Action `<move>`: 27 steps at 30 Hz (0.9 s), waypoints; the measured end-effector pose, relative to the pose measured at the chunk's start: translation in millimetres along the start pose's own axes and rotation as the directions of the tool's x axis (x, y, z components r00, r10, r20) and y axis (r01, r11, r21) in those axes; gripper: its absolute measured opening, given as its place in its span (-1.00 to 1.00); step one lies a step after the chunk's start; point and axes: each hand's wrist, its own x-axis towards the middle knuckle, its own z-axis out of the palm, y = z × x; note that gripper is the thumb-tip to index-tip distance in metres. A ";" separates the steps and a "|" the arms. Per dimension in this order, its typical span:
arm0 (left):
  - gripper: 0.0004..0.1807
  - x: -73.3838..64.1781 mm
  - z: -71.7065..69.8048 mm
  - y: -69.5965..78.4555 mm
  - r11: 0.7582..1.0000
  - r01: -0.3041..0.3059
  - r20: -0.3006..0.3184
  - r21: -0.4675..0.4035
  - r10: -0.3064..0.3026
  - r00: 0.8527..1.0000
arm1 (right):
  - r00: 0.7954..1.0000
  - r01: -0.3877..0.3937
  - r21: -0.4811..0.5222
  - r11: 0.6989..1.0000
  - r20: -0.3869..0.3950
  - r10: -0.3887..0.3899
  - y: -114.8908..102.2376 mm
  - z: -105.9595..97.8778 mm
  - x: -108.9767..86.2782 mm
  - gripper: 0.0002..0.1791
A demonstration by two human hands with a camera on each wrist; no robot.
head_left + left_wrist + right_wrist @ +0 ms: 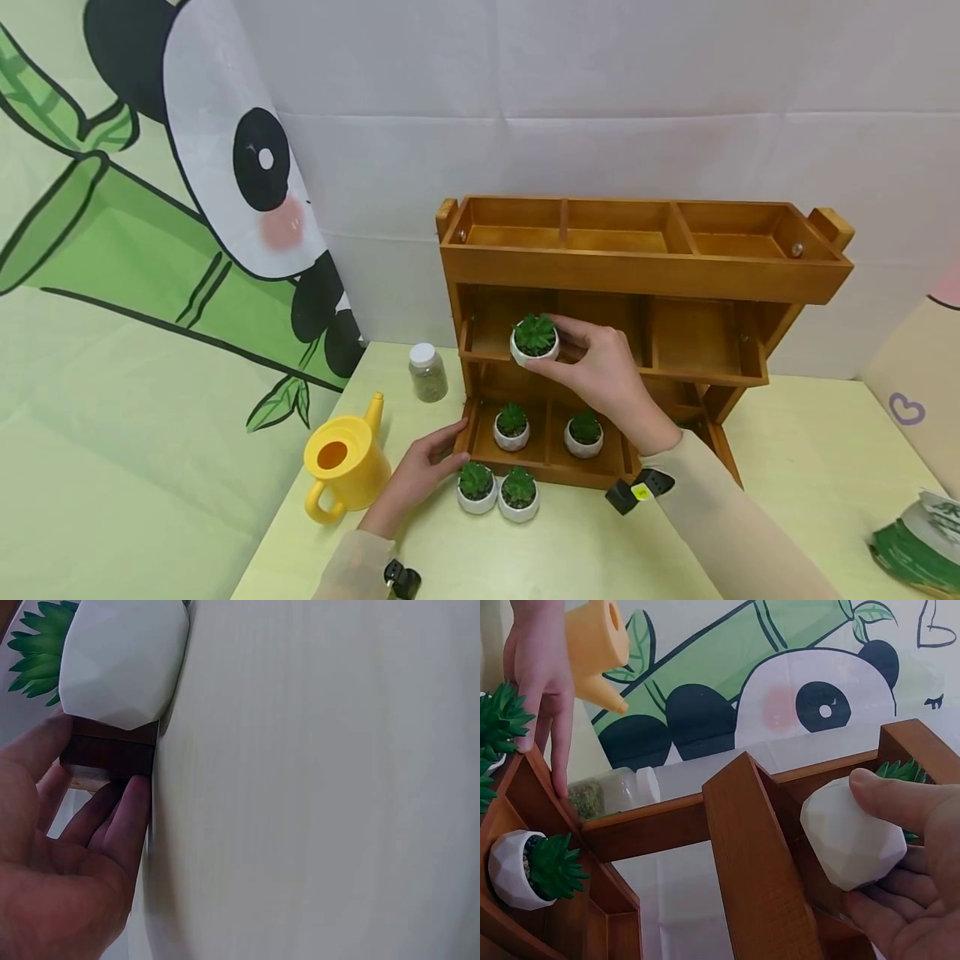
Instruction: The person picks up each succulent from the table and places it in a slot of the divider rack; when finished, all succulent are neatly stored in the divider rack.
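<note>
My right hand (606, 371) grips a small succulent in a white faceted pot (534, 340), thumb and fingers on opposite sides. It holds the pot upright at the left part of the middle tier of a brown wooden plant shelf (645, 272). In the right wrist view this pot (847, 832) is beside a shelf upright. My left hand (422, 473) pinches the front left corner of the bottom tier, with the thumb on one side and fingers on the other in the left wrist view. Two potted succulents (512, 427) (583, 433) stand in separate bottom compartments.
Two more potted succulents (476, 487) (518, 493) stand on the table before the shelf. At left are a yellow watering can (352, 467) and a lidded jar (428, 375). A green and white bag (918, 546) lies at far right. The top tier (645, 208) has three compartments.
</note>
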 end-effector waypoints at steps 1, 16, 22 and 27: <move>-0.36 0.2 0.2 0.2 1.000 0.005 0.000 -0.002 -0.005 1.000 | 1.000 -0.002 -0.005 1.000 -0.004 0.002 0.7 0.7 2.3 -0.30; -0.36 -0.5 0.0 1.5 1.000 0.007 0.001 -0.007 -0.007 1.000 | 0.999 0.047 -0.098 0.994 -0.009 -0.048 3.7 19.8 25.9 -0.35; -0.37 -1.0 0.1 1.5 1.000 -0.011 -0.007 -0.008 0.011 1.000 | 0.998 0.047 -0.205 0.978 -0.036 -0.056 -1.3 30.1 35.2 -0.39; -0.38 -1.9 1.0 3.3 0.999 -0.014 -0.018 -0.036 0.014 1.000 | 0.998 0.023 -0.264 0.964 -0.050 -0.037 -4.5 40.6 41.4 -0.44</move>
